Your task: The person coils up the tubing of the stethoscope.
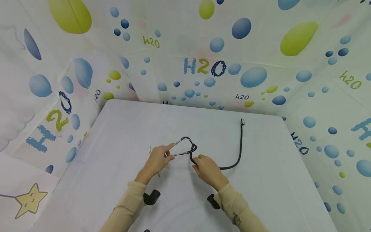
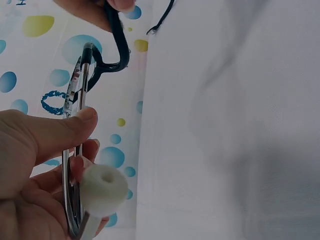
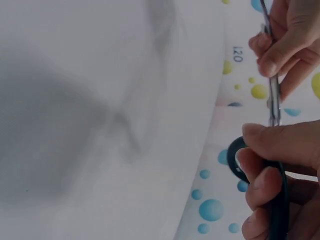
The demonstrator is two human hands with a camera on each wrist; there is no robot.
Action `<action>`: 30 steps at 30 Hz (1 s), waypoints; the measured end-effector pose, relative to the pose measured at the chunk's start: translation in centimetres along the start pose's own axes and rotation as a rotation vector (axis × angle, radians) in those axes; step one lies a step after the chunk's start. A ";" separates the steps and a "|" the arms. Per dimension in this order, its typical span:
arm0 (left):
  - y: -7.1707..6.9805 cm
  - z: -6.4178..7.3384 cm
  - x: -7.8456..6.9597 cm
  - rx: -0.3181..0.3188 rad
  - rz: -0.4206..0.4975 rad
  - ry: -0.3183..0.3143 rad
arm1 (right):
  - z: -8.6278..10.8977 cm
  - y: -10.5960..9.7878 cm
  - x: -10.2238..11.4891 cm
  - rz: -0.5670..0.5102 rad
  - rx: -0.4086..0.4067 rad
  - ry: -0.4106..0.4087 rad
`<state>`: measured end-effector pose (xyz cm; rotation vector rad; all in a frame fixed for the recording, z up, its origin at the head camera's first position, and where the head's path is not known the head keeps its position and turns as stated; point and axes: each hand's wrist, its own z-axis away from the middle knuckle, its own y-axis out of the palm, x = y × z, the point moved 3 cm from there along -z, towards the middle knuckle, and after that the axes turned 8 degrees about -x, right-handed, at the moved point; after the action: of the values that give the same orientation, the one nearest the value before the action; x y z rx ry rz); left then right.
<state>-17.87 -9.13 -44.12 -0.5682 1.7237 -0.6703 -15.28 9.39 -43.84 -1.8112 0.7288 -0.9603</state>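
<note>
A stethoscope with dark tubing (image 1: pixel 240 148) and a metal headset (image 1: pixel 180 153) is held above the white table by both hands. My left hand (image 1: pixel 157 158) pinches the metal ear tubes between thumb and fingers; a pale eartip (image 2: pixel 104 189) shows beside those fingers in the left wrist view. My right hand (image 1: pixel 209 170) grips the dark tubing just below its fork, fingers curled round it in the right wrist view. From the right hand the tubing curves right and up to the round chest piece (image 1: pixel 242 121), which lies near the table's back right.
The white table (image 1: pixel 130 122) spreads under both hands. Behind it and at the sides hangs a white curtain (image 1: pixel 179 42) printed with blue and green drops. Black wrist-worn parts (image 1: pixel 152 197) jut from beneath both forearms. A small dark object (image 1: pixel 147 230) shows at the bottom edge.
</note>
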 end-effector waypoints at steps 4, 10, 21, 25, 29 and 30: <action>0.2 0.1 0.2 0.003 0.016 -0.009 | -0.2 -0.6 0.4 0.026 -0.011 0.000; -0.3 0.4 0.4 -0.003 0.066 -0.024 | 0.0 -1.5 -0.7 0.009 -0.096 0.102; -0.9 0.5 1.2 0.037 0.125 -0.094 | 0.1 -5.9 -2.0 0.028 -0.321 0.075; -0.8 0.6 1.0 0.082 0.158 -0.060 | -0.1 -6.7 -2.5 0.039 -0.351 0.108; -0.8 0.7 0.9 0.074 0.161 -0.044 | -0.1 -6.9 -2.8 0.027 -0.342 0.122; -0.8 0.7 0.9 0.063 0.157 -0.046 | -0.1 -6.8 -2.9 0.024 -0.339 0.123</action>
<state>-17.35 -10.45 -44.34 -0.3964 1.6787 -0.5933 -16.38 14.38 -38.43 -2.0410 1.0383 -0.9835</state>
